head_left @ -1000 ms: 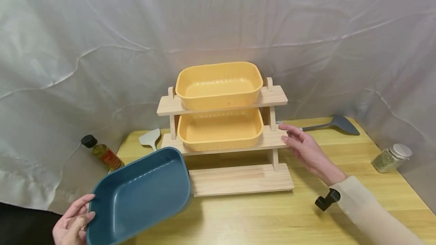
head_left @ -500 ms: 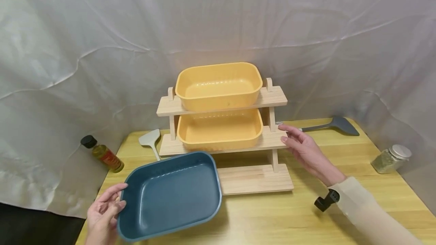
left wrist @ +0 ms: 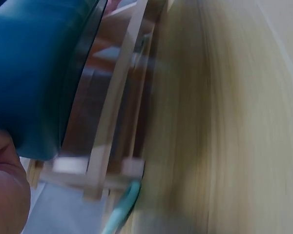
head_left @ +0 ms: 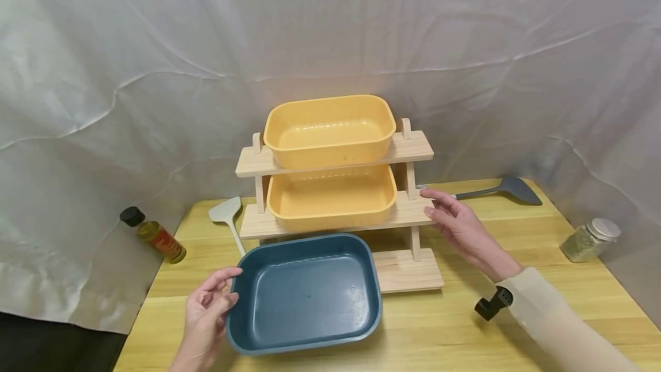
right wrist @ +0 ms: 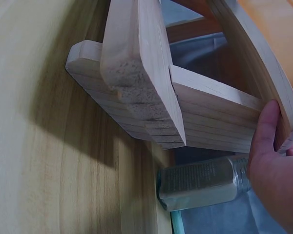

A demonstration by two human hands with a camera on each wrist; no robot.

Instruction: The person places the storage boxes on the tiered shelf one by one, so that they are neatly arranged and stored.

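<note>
My left hand [head_left: 206,317] grips the left wall of a dark blue plastic bin [head_left: 307,297], thumb inside the rim. Held in front of the three-step wooden rack [head_left: 408,271], the bin overlaps the lowest step in the head view. In the left wrist view the blue bin [left wrist: 34,73] hangs above the tabletop. My right hand [head_left: 465,231] pinches the right end of the middle step, with the thumb against the board [right wrist: 273,83] in the right wrist view. One yellow bin [head_left: 330,148] sits on the top step, another yellow bin [head_left: 330,220] on the middle one.
A sauce bottle [head_left: 160,240] with a black cap and a white spatula [head_left: 227,211] lie to the left. At the right are a dark grey spatula [head_left: 518,189] and a lidded spice jar [head_left: 588,240]. Behind the rack is a glass jar [right wrist: 200,183].
My left hand has carried the blue bin rightward and levelled it, from the left of the rack to before its lowest step. The right hand stays on the middle step.
</note>
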